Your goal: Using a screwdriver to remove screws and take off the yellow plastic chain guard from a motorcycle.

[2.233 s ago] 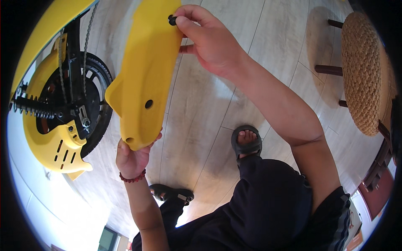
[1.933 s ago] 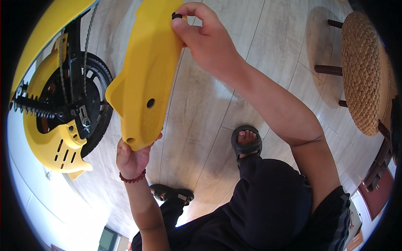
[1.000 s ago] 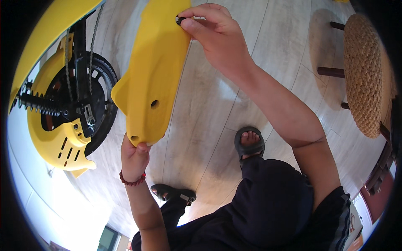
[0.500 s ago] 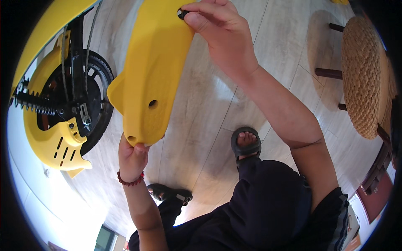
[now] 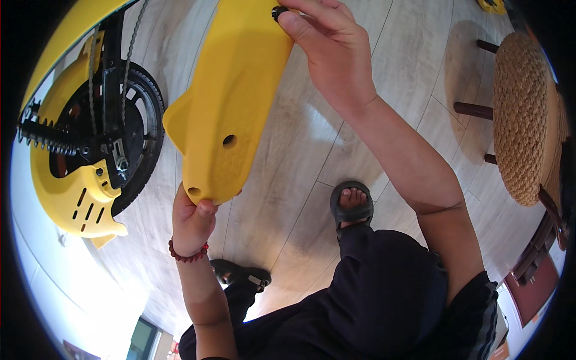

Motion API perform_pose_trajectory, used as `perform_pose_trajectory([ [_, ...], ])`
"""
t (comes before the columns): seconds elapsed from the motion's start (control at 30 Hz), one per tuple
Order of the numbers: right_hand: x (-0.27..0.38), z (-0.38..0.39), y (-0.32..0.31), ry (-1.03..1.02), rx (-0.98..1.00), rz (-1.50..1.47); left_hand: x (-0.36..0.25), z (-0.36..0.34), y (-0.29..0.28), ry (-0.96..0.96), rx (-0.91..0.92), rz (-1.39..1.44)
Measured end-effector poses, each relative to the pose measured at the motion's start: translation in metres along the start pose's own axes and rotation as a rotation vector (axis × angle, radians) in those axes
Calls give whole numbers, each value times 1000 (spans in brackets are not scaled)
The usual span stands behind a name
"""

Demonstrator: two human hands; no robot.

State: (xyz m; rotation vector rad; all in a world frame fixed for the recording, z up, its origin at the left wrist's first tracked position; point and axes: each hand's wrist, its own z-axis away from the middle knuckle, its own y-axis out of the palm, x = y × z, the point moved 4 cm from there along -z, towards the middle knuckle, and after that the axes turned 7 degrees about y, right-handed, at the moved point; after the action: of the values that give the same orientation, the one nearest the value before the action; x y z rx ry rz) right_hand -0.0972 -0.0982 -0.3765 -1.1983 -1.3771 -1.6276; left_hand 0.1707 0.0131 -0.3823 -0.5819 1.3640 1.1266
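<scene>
A long yellow plastic cover [image 5: 240,102] with two round holes near its lower end is held up in front of me, running out past the top edge of the view. My left hand [image 5: 195,222], with a red bead bracelet at the wrist, is closed on the cover's lower tip, thumb on its face. At the cover's upper right edge my right hand [image 5: 336,45] pinches a small round black piece [image 5: 279,13] between thumb and fingers. The piece's exact kind is too small to tell.
To the left stands a yellow bike-like vehicle with a black wheel [image 5: 141,129], a spring shock absorber [image 5: 51,135] and a slotted yellow guard [image 5: 87,201]. A woven-top stool [image 5: 521,120] is at the right. Below are my sandalled feet on the wood-look floor [image 5: 294,198].
The yellow cover and both hands have shifted slightly to the right in the view. The black piece has turned a little, and its pale spot shows less. Both grips stay the same.
</scene>
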Motion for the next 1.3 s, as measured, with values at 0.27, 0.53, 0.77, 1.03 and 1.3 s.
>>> perform_pose_trajectory([
  [0.27, 10, 2, 1, -85, -4, 314, -2, 1, 0, -43, -68, -36],
  [0.53, 1, -10, -1, 249, 7, -65, -3, 1, -4, 5, -5, -19],
  [0.77, -20, -14, -5, 548, 202, -380, 2, 10, -9, -47, -133, -64],
  [1.03, -56, -14, -37, 768, 303, 25, 28, 3, 14, -190, -113, -611],
  [1.3, -88, -14, -29, 896, 265, 152, 81, 9, -6, -138, -216, -513],
])
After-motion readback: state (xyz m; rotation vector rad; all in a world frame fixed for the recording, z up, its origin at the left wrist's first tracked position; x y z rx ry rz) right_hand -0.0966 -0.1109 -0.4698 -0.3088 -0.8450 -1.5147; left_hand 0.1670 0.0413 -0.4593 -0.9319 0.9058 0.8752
